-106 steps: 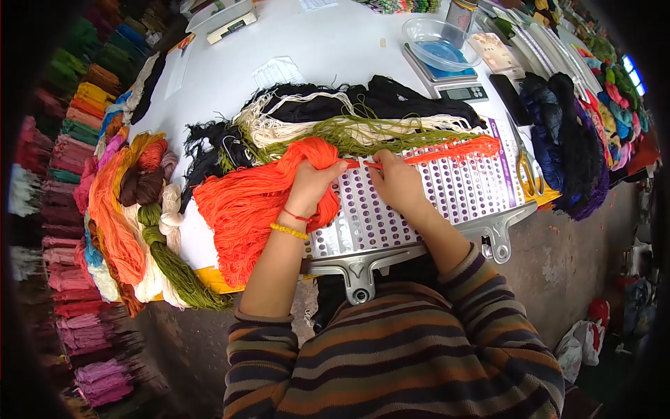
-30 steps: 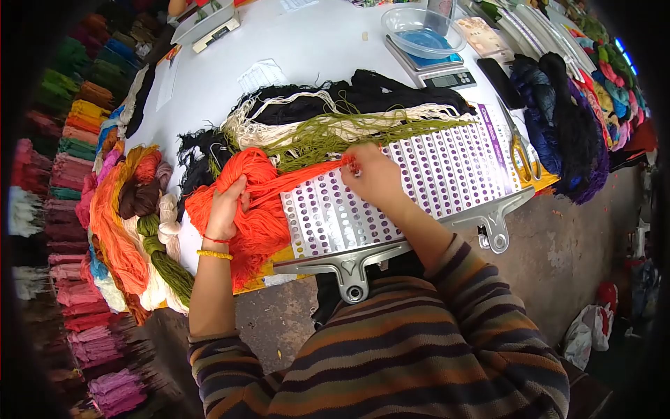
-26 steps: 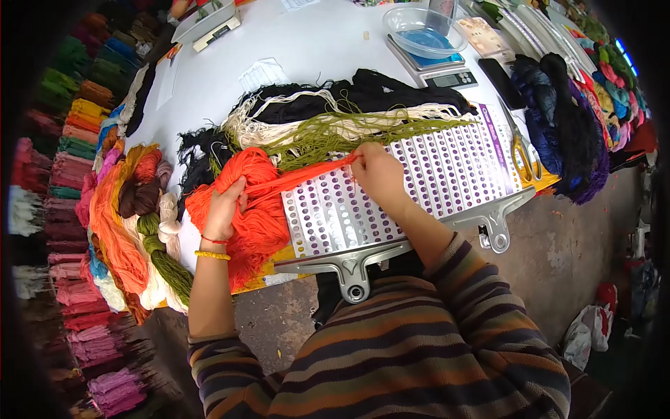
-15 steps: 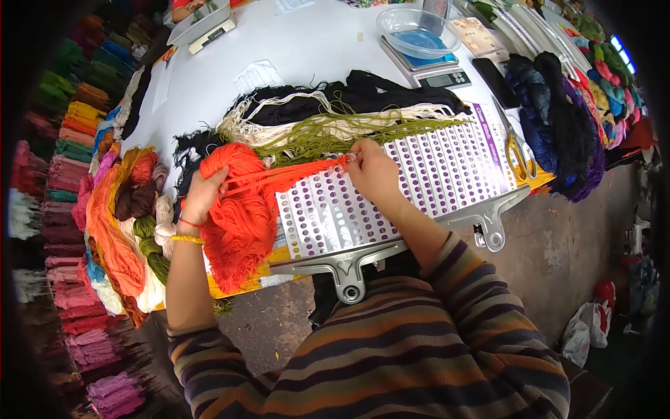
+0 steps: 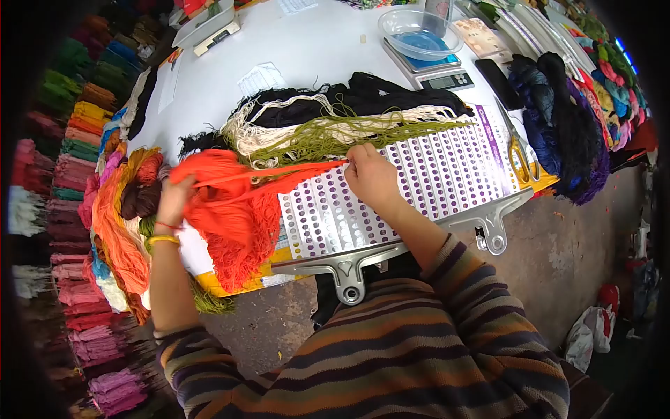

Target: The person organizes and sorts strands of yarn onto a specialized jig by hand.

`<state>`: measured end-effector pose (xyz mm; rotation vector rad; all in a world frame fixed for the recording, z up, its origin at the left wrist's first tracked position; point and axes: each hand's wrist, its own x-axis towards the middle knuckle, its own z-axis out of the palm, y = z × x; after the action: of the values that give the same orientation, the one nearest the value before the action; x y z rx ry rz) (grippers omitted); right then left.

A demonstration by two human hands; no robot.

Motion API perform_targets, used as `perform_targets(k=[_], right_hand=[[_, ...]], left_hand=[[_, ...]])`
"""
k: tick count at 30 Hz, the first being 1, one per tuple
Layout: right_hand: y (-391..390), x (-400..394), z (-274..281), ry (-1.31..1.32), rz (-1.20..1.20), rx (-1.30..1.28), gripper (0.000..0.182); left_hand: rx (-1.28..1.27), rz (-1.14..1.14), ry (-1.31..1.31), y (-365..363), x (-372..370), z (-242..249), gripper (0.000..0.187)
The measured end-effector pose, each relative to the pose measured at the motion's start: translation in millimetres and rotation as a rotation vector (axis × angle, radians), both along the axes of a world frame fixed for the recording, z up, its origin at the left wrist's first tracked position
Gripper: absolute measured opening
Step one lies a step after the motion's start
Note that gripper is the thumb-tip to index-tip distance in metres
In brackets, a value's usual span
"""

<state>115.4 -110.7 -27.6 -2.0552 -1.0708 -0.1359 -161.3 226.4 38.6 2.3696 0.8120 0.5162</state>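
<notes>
My left hand is closed on the left side of a bright orange-red skein of yarn, which is partly blurred. A thin band of strands runs taut from the skein to my right hand, whose fingers pinch the strands' ends. That hand lies over a white card with rows of purple-ringed holes. Two large silver clips grip the card's near edge. Beyond it lie olive green strands, cream yarn and black yarn.
Scissors with yellow handles and a phone lie at the right. A digital scale holds a clear plastic bowl. Dark blue and black skeins are piled farther right, and mixed coloured skeins hang at the left.
My left hand has moved left with part of the orange-red skein, stretching the strands longer. My right hand has stayed nearly in place, still pinching the ends.
</notes>
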Motion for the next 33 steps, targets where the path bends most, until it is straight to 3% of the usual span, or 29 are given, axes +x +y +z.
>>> perform_targets(k=[1, 2, 3, 4, 6, 7, 8, 10, 11, 12, 15, 16, 17, 19, 20, 21, 23, 24, 25, 27, 29, 31, 33], right_hand=[[-0.9, 0.1, 1.0, 0.017, 0.002, 0.011, 0.014], [-1.2, 0.0, 1.5, 0.034, 0.006, 0.021, 0.016], [-1.1, 0.4, 0.9, 0.034, 0.007, 0.021, 0.016], [-0.9, 0.6, -0.8, 0.058, 0.006, 0.049, 0.018], [-0.5, 1.3, -0.9, 0.076, 0.006, 0.079, 0.020], [-1.1, 1.5, -0.2, 0.121, -0.005, 0.088, 0.021], [-1.5, 1.3, 0.2, 0.168, -0.015, 0.096, 0.023], [-1.6, 2.3, -0.7, 0.216, -0.011, 0.130, 0.023], [-1.4, 2.6, -1.6, 0.266, -0.008, 0.162, 0.024], [-0.9, 3.1, -2.6, 0.267, -0.010, 0.186, 0.023], [0.4, 2.8, -0.7, 0.374, -0.011, 0.187, 0.021], [2.9, 3.9, -4.5, 0.368, -0.030, 0.195, 0.018], [1.7, 2.7, -1.9, 0.360, -0.028, 0.196, 0.018], [-0.5, -2.7, 6.7, 0.580, 0.082, 0.298, 0.015], [-9.2, -13.2, 25.1, 0.714, 0.193, 0.318, 0.012], [-17.0, -23.2, 33.0, 0.809, 0.273, 0.358, 0.012], [-36.9, -41.9, 48.6, 0.912, 0.433, 0.397, 0.013], [-45.3, -48.2, 49.2, 0.855, 0.477, 0.315, 0.012], [-58.0, -55.7, 65.9, 0.971, 0.544, 0.246, 0.012], [-68.6, -59.8, 57.4, 0.919, 0.538, 0.150, 0.014], [-77.6, -61.5, 61.3, 1.120, 0.457, 0.062, 0.015], [-79.8, -62.7, 61.6, 1.173, 0.482, 0.073, 0.014], [-80.0, -66.6, 67.3, 1.266, 0.488, 0.329, 0.013]], left_hand=[[-0.091, 0.095, 0.165, 21.4, -15.6, 32.0, 0.021], [-0.483, 0.458, -0.068, 1.2, -8.1, 71.7, 0.021], [-0.471, 0.496, -0.306, 32.8, -28.8, 81.0, 0.017], [-0.404, 0.496, -0.323, 92.5, -73.2, 95.0, 0.018], [-0.225, 0.684, -0.568, 113.5, -101.1, 133.2, 0.017], [-0.011, 0.786, -0.351, 135.2, -127.7, 146.5, 0.015], [-0.011, 0.787, -0.354, 130.8, -128.2, 152.2, 0.015], [-0.045, 0.742, -0.275, 105.8, -119.2, 163.1, 0.016], [-0.376, 0.690, -0.455, 60.7, -86.2, 164.0, 0.015], [-0.622, 0.469, -0.512, 19.6, -60.8, 163.5, 0.017], [-1.079, 0.087, -0.573, -96.2, 12.7, 144.0, 0.026], [-1.066, -0.052, -0.558, -123.8, 28.0, 134.0, 0.025], [-1.303, -0.074, -0.614, -152.3, 42.1, 127.1, 0.024], [-1.387, -0.157, -0.592, -197.7, 64.1, 105.8, 0.024], [-1.571, -0.257, -0.586, -209.9, 72.8, 86.1, 0.026], [-1.323, -0.283, -0.507, -231.8, 82.7, 75.3, 0.033], [-1.258, -0.215, -0.410, -271.5, 101.9, 54.4, 0.045], [-1.289, -0.171, -0.391, -287.8, 106.1, 38.6, 0.048], [-1.458, -0.227, -0.270, -293.0, 108.8, 26.8, 0.049], [-1.364, -0.255, -0.434, -314.1, 110.2, 13.3, 0.048], [-1.411, -0.223, -0.464, -321.7, 108.4, 6.5, 0.047], [-1.420, -0.225, -0.474, -324.3, 103.8, 11.4, 0.046], [-1.509, -0.203, -0.504, -327.5, 96.7, 21.8, 0.043]])
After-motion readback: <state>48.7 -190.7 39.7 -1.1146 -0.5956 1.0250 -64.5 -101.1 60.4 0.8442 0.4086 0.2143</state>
